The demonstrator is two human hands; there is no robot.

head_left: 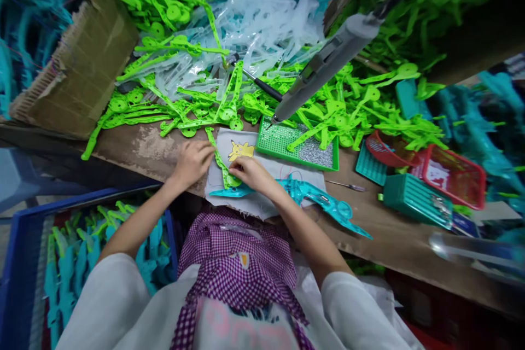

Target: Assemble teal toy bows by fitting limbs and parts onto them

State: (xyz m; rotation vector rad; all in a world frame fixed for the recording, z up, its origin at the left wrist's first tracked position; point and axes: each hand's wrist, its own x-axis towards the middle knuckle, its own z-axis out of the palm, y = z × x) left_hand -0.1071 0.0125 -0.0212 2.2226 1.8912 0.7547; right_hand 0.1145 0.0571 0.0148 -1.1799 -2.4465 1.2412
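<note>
My left hand [192, 162] rests on the wooden bench [385, 229] with fingers curled on the upper end of a thin green plastic strip [220, 163]. My right hand [253, 174] pinches the lower end of the same strip over a white cloth [283, 167] that bears a yellow cartoon print [241, 150]. A teal plastic piece [324, 201] lies on the cloth just right of my right wrist. A grey powered screwdriver [324, 63] hangs above, its tip over a green tray [299, 147] of small screws.
Heaps of green parts [348, 104] and clear parts [270, 27] cover the back of the bench. A cardboard box [82, 65] stands at left, red baskets [451, 175] and a teal basket [414, 199] at right. A blue crate [24, 262] of teal parts sits below left.
</note>
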